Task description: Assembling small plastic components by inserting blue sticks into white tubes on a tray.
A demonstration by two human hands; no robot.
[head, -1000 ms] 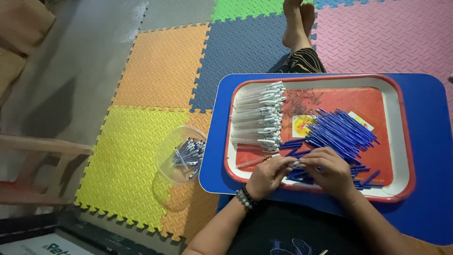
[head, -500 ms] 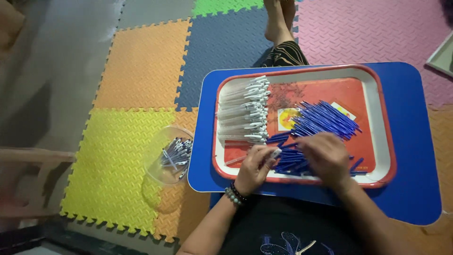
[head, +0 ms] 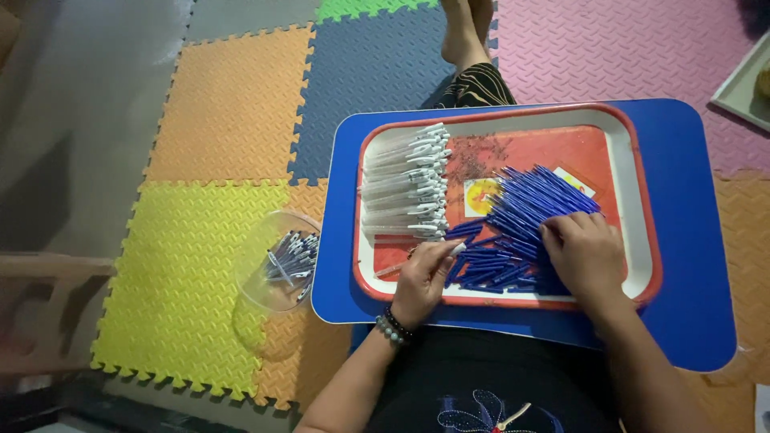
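Since half a second ago, both hands have spread apart: the left hand (head: 427,277) has slid toward the near-left edge of the tray (head: 634,168), and the right hand (head: 584,252) has settled farther right, flat on top of the heap of blue pen barrels (head: 521,220). Left fingers are pinched together on a small white piece (head: 458,249), thumb and forefinger closed on it, just off the left end of the blue heap. Right fingers lie spread and bent over the barrels, pressing on them; whether they actually clasp any is not clear. Just beyond the left hand, a neat stack of clear pen tubes with white tips (head: 405,188) lies along the tray's left side. A beaded bracelet (head: 391,327) circles the left wrist. The tray sits on a blue lap table (head: 690,265) over the person's legs. Left of the left hand, well off the table, a clear plastic bowl (head: 281,261) on the foam floor mats (head: 192,265) holds small pen parts.
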